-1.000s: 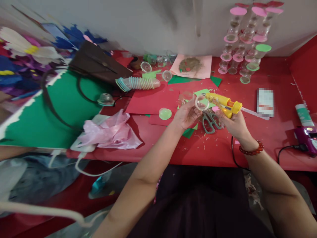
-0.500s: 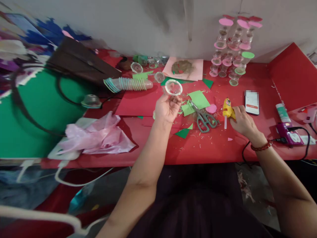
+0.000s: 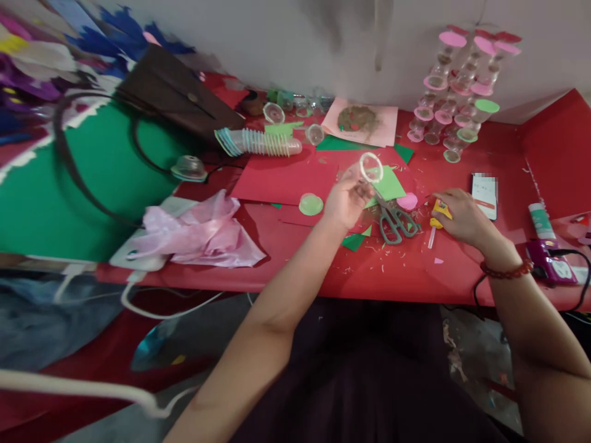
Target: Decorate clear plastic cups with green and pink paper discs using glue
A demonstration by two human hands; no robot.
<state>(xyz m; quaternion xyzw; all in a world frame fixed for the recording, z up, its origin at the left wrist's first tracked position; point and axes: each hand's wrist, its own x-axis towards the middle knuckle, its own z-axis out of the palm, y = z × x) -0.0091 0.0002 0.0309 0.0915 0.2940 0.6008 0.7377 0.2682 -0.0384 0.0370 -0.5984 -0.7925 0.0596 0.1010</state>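
Observation:
My left hand (image 3: 349, 198) holds a clear plastic cup (image 3: 371, 168) by its side, its pale rim tilted toward the right. My right hand (image 3: 464, 215) is closed on a small yellow glue gun (image 3: 440, 213), and a clear glue stick hangs from its lower end. Grey-handled scissors (image 3: 396, 223) lie on the red table between the hands, partly over light green paper (image 3: 390, 184). Beside them is a pink paper disc (image 3: 407, 201). A pale green disc (image 3: 311, 204) lies left of my left hand.
Stacked clear cups (image 3: 258, 143) lie at the back left near a brown bag (image 3: 178, 92). Joined cups with pink discs (image 3: 443, 80) stand by the wall. A phone (image 3: 484, 195), a purple socket adapter (image 3: 554, 263) and a pink plastic bag (image 3: 203, 231) lie on the table.
My left hand has moved right with the cup, whose rim now tips sideways toward the glue gun. The right hand has turned the glue gun slightly. The pale green disc is now uncovered.

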